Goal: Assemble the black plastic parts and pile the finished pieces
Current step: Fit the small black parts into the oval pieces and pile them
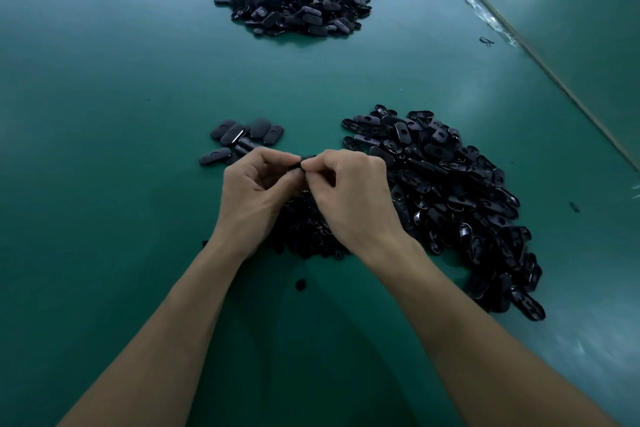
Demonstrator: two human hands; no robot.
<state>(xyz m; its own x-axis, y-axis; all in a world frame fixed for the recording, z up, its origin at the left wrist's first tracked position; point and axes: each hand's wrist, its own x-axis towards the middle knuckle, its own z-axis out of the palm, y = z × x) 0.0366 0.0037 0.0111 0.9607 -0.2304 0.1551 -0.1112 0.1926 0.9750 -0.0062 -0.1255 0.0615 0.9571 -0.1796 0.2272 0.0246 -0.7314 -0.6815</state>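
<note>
1. Lower centre, just ahead of the forearms: one stray small black plastic bit (300,284), alone on the green tabletop (104,114).
2. Right above it: a low heap of tiny black plastic pieces (304,232), half hidden under both wrists.
3. Mid-frame: left hand (258,184) and right hand (349,191), fingers curled, fingertips meeting, both pinching one small black plastic part (304,161) above the table.
4. Right of the hands: a big sprawling pile of glossy black oval plastic shells (450,191).
5. Just beyond the left hand: a small cluster of matte black oval plastic pieces (242,139), lying flat.
6. Upper centre, well apart: a second mound of black oval plastic pieces (298,0).
7. Upper right: a strip of clear tape (478,7) along the table seam.
</note>
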